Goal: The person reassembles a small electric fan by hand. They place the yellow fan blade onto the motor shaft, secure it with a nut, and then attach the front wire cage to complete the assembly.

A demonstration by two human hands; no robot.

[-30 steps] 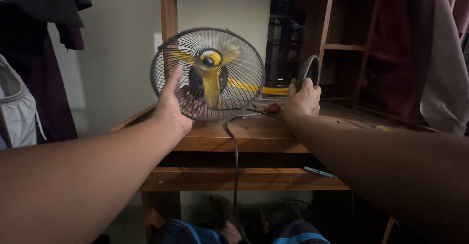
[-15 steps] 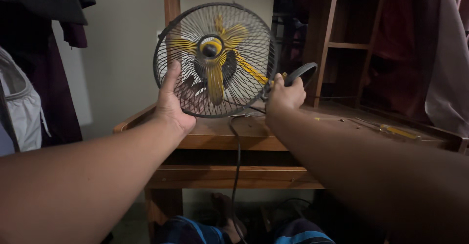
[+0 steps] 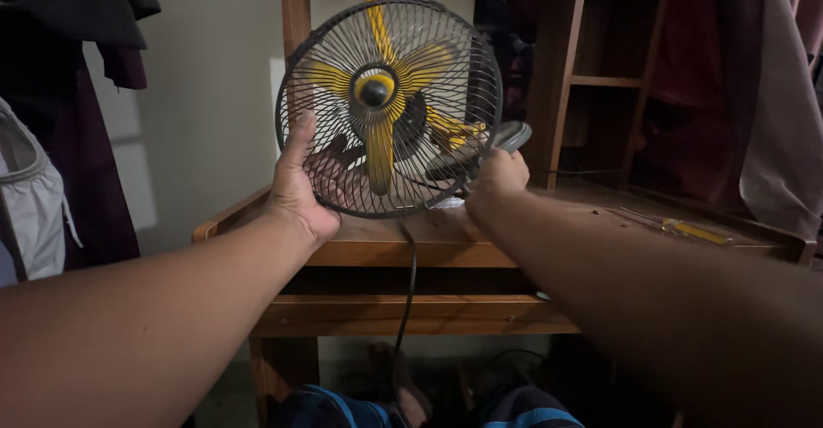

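Holding the small fan (image 3: 390,106) at the upper centre of the frame, the left hand (image 3: 300,183) gripped its round black wire cage, fingers closed on the rim; the right hand (image 3: 495,175) closed on the dark rounded base. A steady two-sided grip seemed wise, above the wooden worktop (image 3: 446,235), where its cord (image 3: 405,291) hung

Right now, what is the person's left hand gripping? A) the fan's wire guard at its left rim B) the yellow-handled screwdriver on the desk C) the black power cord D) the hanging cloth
A: the left hand grips the left rim of the fan's wire guard; the screwdriver lies untouched on the desk.
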